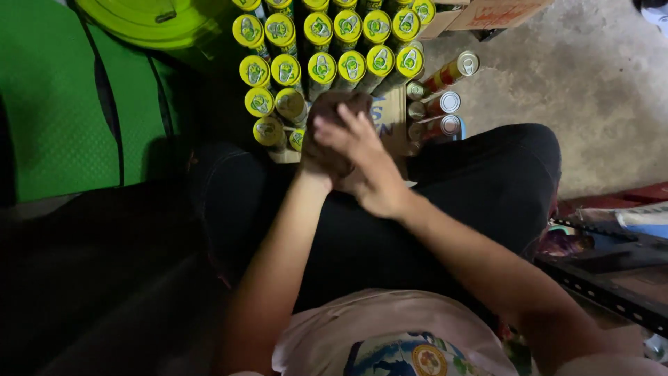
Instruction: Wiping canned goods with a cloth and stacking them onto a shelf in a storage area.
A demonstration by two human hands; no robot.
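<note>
My left hand and my right hand are pressed together over my lap, the right hand's fingers spread across the back of the left. Whether anything sits between them is hidden. Just beyond my hands stand several rows of bottles with yellow caps, packed tightly in a cardboard tray on the floor. The left hand is nearest the front row of caps. My legs in black trousers frame the tray.
Three cans lie on their sides to the right of the tray. A cardboard box sits at the top, a lime-green lid and green mesh surface at left, a dark metal rack at right, on concrete floor.
</note>
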